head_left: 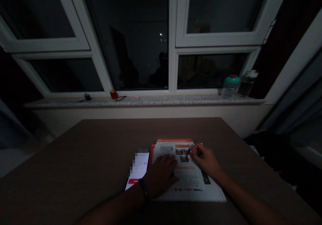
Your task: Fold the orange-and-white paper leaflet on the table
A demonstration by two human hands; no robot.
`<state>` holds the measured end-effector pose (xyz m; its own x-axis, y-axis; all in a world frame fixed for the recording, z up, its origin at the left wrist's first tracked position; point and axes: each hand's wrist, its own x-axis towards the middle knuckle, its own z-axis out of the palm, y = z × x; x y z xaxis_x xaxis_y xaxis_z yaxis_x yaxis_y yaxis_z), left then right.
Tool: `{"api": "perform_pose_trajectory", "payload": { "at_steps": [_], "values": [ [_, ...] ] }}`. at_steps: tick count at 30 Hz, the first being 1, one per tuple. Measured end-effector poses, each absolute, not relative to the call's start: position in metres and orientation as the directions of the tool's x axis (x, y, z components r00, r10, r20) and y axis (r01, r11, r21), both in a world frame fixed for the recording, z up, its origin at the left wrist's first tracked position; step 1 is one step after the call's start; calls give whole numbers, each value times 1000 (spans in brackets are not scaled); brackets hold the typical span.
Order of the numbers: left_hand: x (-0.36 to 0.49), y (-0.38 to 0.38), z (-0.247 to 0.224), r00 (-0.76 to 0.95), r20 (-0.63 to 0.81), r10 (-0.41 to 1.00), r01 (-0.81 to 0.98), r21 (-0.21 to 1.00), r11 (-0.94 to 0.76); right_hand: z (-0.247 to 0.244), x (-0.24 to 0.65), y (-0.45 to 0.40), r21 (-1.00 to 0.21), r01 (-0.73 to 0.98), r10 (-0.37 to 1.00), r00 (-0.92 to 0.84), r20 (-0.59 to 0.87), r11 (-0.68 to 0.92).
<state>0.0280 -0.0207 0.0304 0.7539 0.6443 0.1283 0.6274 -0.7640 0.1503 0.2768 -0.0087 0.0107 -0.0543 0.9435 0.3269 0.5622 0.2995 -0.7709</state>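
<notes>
Head view: dim room, person sitting at a table under a dark window.
Window (141, 34): white frames, filling the top half, glass showing black.
Table (75, 158): brown, taking up the lower half.
Sill (151, 101): speckled stone, running between window and table.
Page (186, 174): printed sheet with photos and an orange top band, lying flat on the table, centre right.
Phone (138, 171): screen glowing, lying just left of the page, touching its edge.
Bottles (237, 84): two standing on the sill's right end, one with a teal lid.
Left hand (161, 174): lying flat on the page, fingers pressed down and slightly spread, dark band on the wrist.
Right hand (205, 159): resting on the page's upper right, fingertips pinching a small pink piece (190, 157).
Red item (113, 94): small, sitting on the sill, left of centre.
</notes>
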Motion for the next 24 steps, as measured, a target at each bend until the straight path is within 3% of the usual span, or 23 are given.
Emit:
{"api": "perform_pose_trajectory", "payload": {
  "at_steps": [11, 15, 19, 24],
  "values": [
    [28, -25, 32, 811, 115, 573, 555, 157, -817, 14, 274, -9, -759, 548, 921, -61, 384, 352],
    [29, -25, 34, 826, 104, 554, 537, 154, -829, 12, 269, -8, -831, 420, 920, -30, 390, 366],
    [29, -23, 30, 833, 111, 543, 523, 165, -836, 9, 260, -8, -927, 187, 945, -43, 324, 326],
    [29, -22, 28, 836, 130, 533, 495, 242, -835, 8, 255, -8, -967, 31, 965, -70, 251, 254]
  ]
}}
